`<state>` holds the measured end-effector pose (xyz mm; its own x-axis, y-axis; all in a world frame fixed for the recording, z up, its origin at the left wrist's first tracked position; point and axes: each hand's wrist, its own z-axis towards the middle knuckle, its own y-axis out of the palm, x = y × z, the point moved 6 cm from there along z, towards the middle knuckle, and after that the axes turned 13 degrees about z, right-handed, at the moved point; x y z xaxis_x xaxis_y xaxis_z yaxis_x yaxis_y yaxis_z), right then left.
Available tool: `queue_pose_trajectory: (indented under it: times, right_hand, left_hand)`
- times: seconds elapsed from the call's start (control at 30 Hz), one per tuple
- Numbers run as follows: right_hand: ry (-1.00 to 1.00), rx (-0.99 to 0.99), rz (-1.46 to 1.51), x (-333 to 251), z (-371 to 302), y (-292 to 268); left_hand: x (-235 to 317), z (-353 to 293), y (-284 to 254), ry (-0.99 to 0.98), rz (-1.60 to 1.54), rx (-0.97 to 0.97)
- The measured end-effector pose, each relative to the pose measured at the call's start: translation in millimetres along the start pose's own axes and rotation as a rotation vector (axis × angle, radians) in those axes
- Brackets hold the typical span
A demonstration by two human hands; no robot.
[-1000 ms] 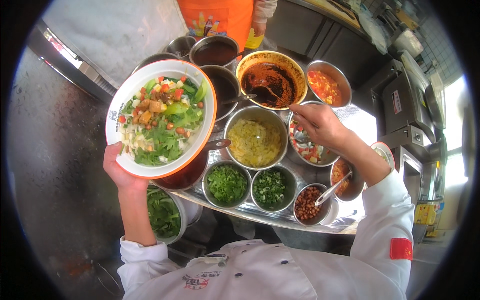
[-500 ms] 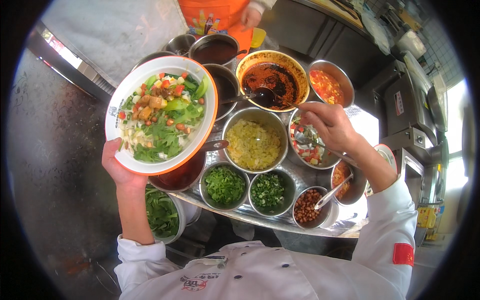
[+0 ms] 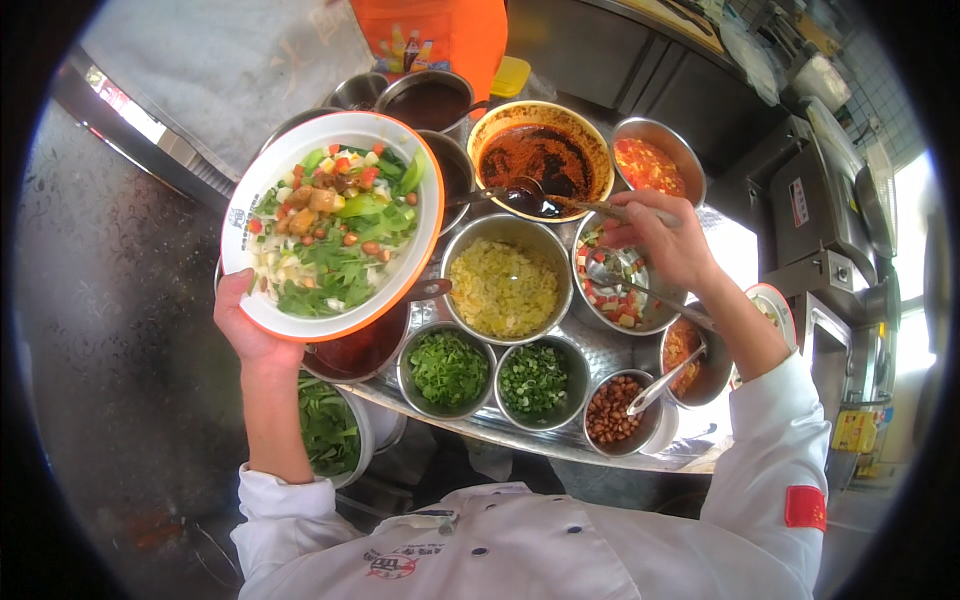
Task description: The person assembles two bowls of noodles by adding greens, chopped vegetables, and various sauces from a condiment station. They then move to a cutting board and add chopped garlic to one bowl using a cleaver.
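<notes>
At the left, my left hand (image 3: 250, 325) grips a white bowl (image 3: 262, 296) by its near rim, which is orange. The bowl appears tipped toward me and holds chopped greens, white pieces, diced red bits, brown chunks and peanuts. My right hand (image 3: 662, 232) is closed around the handle of a long-handled spoon (image 3: 595, 207). Its oil-coated far end reaches over the near edge of a pot of dark red chili oil (image 3: 530, 150); the tip is hard to make out. A dark ladle (image 3: 522, 190) also rests in that pot.
Below my right hand stands a pan of diced vegetables (image 3: 625, 318) with a spoon. Around it are pots of yellow-green chopped vegetable (image 3: 505, 280), herbs (image 3: 447, 368), scallions (image 3: 540, 380), peanuts (image 3: 612, 405) and red sauce (image 3: 648, 165). A person in an orange apron (image 3: 465, 40) stands opposite.
My left hand has shifted the bowl slightly right. My right hand has lowered its wrist a little, and the spoon's handle now lies flatter over the chili oil. The other person's hand has left view.
</notes>
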<state>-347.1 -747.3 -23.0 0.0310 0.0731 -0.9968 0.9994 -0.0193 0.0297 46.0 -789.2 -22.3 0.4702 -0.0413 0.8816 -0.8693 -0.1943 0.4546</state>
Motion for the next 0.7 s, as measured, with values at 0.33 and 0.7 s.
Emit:
queue_pose_trajectory:
  times: [0.33,0.7]
  right_hand:
    - [0.147,0.332,0.497,21,22,-30]
    - [0.164,0.469,0.665,18,37,-52]
  left_hand:
    - [-8,6,8,-0.001,-0.016,-0.06]
    - [-32,17,29,-0.084,-0.109,-0.047]
